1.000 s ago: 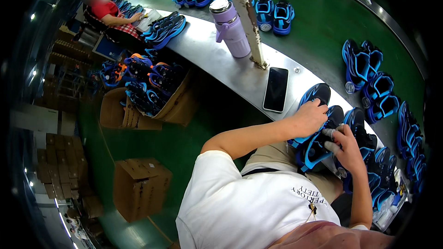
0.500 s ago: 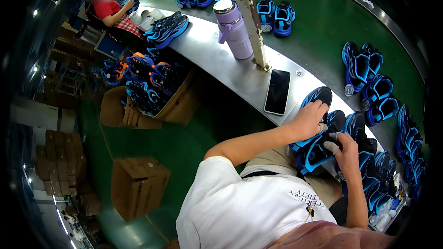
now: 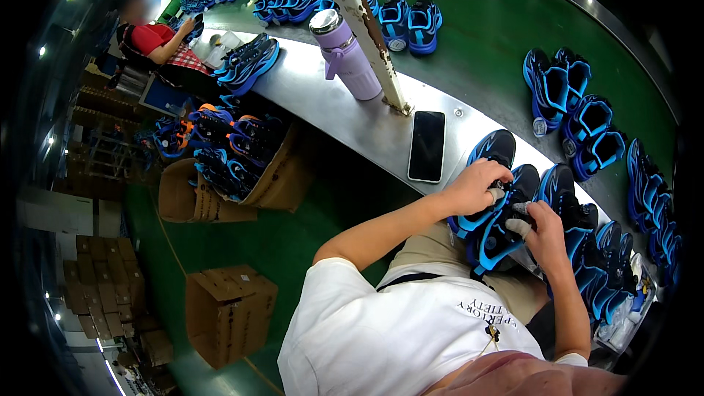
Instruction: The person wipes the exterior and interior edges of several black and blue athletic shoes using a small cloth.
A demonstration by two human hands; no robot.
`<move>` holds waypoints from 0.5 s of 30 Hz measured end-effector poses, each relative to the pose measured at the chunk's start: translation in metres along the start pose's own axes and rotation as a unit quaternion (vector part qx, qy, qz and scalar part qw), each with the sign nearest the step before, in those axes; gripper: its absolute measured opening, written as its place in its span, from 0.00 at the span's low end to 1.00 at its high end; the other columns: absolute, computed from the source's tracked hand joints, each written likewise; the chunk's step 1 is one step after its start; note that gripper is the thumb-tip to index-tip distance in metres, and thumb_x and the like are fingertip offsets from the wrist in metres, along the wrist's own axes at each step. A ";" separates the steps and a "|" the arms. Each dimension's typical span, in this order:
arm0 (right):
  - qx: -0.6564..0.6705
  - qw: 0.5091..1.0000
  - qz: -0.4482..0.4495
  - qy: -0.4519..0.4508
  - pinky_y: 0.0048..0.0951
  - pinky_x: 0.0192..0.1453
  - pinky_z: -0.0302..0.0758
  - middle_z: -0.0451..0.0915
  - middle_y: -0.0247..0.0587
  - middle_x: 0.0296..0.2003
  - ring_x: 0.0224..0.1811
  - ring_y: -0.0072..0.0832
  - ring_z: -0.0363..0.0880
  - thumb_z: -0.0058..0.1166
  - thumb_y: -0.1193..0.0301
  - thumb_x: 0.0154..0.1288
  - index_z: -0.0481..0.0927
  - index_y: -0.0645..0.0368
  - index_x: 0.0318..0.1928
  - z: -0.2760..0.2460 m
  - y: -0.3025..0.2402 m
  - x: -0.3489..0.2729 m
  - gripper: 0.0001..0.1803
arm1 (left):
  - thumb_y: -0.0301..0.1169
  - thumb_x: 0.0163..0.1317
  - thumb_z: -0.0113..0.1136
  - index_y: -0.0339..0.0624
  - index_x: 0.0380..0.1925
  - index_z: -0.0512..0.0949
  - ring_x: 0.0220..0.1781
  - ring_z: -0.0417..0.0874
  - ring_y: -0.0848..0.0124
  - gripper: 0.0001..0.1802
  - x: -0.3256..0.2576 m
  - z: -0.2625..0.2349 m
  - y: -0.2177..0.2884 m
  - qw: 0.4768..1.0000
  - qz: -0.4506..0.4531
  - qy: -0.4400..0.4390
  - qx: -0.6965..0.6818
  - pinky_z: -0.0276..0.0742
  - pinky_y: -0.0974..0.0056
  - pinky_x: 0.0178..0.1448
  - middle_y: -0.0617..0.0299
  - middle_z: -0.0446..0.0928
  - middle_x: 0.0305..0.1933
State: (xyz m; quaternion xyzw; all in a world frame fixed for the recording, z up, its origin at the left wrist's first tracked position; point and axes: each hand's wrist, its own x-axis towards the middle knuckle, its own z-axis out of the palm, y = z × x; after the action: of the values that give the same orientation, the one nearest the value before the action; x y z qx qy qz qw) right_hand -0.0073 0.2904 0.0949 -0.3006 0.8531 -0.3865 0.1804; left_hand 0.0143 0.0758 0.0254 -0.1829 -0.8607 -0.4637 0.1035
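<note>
In front of me a black sneaker with a bright blue sole (image 3: pixel 490 243) lies tilted at the edge of the metal ledge. My left hand (image 3: pixel 478 185) bends over its lace area with curled fingers, beside another black and blue sneaker (image 3: pixel 496 148). On the other side, my right hand (image 3: pixel 541 229) grips the same shoe, thumb and fingers closed near the laces. Pale coverings wrap some fingertips on both hands. Whether a thin lace runs between the fingers is too small to make out. More matching sneakers (image 3: pixel 561 185) stand close by on the right.
A black phone (image 3: pixel 427 147) and a lilac flask (image 3: pixel 350 59) rest on the metal ledge (image 3: pixel 293 88), by a chipped white post (image 3: pixel 359 22). Paired sneakers (image 3: pixel 409 23) line the green belt (image 3: pixel 477 66). Cartons (image 3: pixel 231 312) stand on the floor. Another person (image 3: pixel 158 40) sits far left.
The whole view has shifted slightly, so the ledge and shoes sit a little further left. Both hands stay at the same sneaker, with only small finger movement.
</note>
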 end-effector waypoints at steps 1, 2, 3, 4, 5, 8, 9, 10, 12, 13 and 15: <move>-0.042 0.999 0.014 -0.001 0.31 0.33 0.67 0.67 0.41 0.27 0.27 0.34 0.69 0.67 0.72 0.50 0.80 0.61 0.41 0.000 -0.001 0.001 0.16 | 0.26 0.50 0.65 0.40 0.45 0.74 0.44 0.74 0.59 0.20 0.002 -0.007 0.009 0.997 -0.061 0.009 -0.038 0.70 0.58 0.49 0.56 0.74 0.39; -0.084 0.996 0.029 -0.003 0.31 0.33 0.67 0.68 0.42 0.27 0.27 0.34 0.69 0.66 0.73 0.50 0.81 0.61 0.41 0.000 -0.002 0.002 0.16 | 0.26 0.50 0.64 0.40 0.44 0.75 0.43 0.75 0.59 0.18 0.004 -0.011 0.018 0.990 -0.121 0.017 -0.076 0.70 0.58 0.49 0.55 0.74 0.39; -0.002 0.998 0.049 -0.044 0.33 0.34 0.68 0.69 0.43 0.27 0.29 0.36 0.71 0.66 0.73 0.50 0.81 0.61 0.41 -0.006 -0.007 0.004 0.16 | 0.25 0.51 0.63 0.40 0.42 0.76 0.41 0.75 0.60 0.15 0.001 -0.010 0.027 0.981 -0.164 0.068 -0.077 0.71 0.59 0.46 0.55 0.74 0.39; 0.002 0.998 0.048 -0.045 0.33 0.34 0.68 0.69 0.43 0.27 0.29 0.36 0.71 0.66 0.73 0.50 0.81 0.61 0.41 -0.009 -0.008 0.006 0.16 | 0.25 0.51 0.63 0.40 0.42 0.76 0.41 0.75 0.60 0.15 -0.001 -0.010 0.026 0.981 -0.166 0.066 -0.074 0.71 0.59 0.46 0.55 0.74 0.39; 0.004 0.997 0.020 -0.077 0.33 0.34 0.68 0.70 0.44 0.27 0.29 0.36 0.71 0.66 0.72 0.49 0.81 0.61 0.42 -0.011 -0.007 0.007 0.17 | 0.25 0.52 0.63 0.40 0.43 0.76 0.40 0.76 0.61 0.16 -0.004 -0.009 0.023 0.985 -0.151 0.064 -0.051 0.72 0.60 0.44 0.56 0.75 0.39; 0.011 1.000 0.001 -0.004 0.35 0.37 0.71 0.72 0.47 0.29 0.32 0.41 0.75 0.67 0.68 0.49 0.81 0.62 0.42 -0.002 0.000 -0.001 0.19 | 0.25 0.54 0.60 0.40 0.44 0.76 0.41 0.76 0.57 0.15 0.007 -0.006 0.011 0.988 -0.126 0.010 -0.087 0.72 0.59 0.46 0.55 0.77 0.41; -0.052 0.999 0.007 0.007 0.36 0.37 0.71 0.72 0.48 0.30 0.32 0.42 0.75 0.67 0.67 0.50 0.81 0.62 0.42 -0.006 -0.002 -0.004 0.19 | 0.25 0.55 0.60 0.39 0.43 0.76 0.42 0.76 0.57 0.14 0.011 -0.005 0.017 0.991 -0.113 0.038 -0.059 0.72 0.58 0.46 0.55 0.77 0.41; -0.116 0.993 0.020 0.012 0.36 0.37 0.71 0.72 0.48 0.30 0.32 0.42 0.75 0.67 0.66 0.50 0.80 0.62 0.42 -0.008 -0.002 -0.003 0.19 | 0.25 0.55 0.60 0.39 0.43 0.76 0.42 0.75 0.57 0.14 0.011 -0.003 0.025 0.992 -0.103 0.063 -0.037 0.72 0.58 0.47 0.55 0.77 0.40; -0.016 0.998 0.026 -0.051 0.37 0.40 0.71 0.73 0.48 0.32 0.37 0.44 0.74 0.66 0.66 0.51 0.80 0.60 0.42 -0.018 -0.011 0.006 0.19 | 0.25 0.56 0.61 0.37 0.42 0.76 0.41 0.77 0.60 0.12 0.004 -0.008 0.049 0.986 -0.008 0.153 0.063 0.73 0.60 0.43 0.55 0.77 0.34; -0.007 0.997 0.012 -0.076 0.37 0.41 0.71 0.73 0.48 0.33 0.38 0.45 0.74 0.66 0.66 0.51 0.80 0.59 0.42 -0.021 -0.006 0.007 0.18 | 0.26 0.59 0.60 0.37 0.41 0.77 0.38 0.78 0.64 0.10 -0.005 -0.009 0.062 0.990 -0.087 0.106 -0.029 0.74 0.63 0.40 0.57 0.77 0.34; 0.003 0.997 -0.023 -0.075 0.37 0.41 0.71 0.73 0.48 0.33 0.39 0.45 0.74 0.65 0.67 0.51 0.80 0.59 0.42 -0.016 0.008 0.006 0.18 | 0.29 0.64 0.57 0.37 0.40 0.78 0.33 0.78 0.71 0.08 -0.025 -0.004 0.079 0.936 -0.278 -0.019 -0.216 0.75 0.68 0.36 0.60 0.78 0.35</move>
State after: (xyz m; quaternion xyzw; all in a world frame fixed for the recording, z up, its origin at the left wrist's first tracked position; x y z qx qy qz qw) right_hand -0.0233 0.2995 0.0982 -0.3477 0.8290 -0.3693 0.2353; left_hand 0.0697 0.1065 0.0789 0.0371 -0.7578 -0.6453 -0.0885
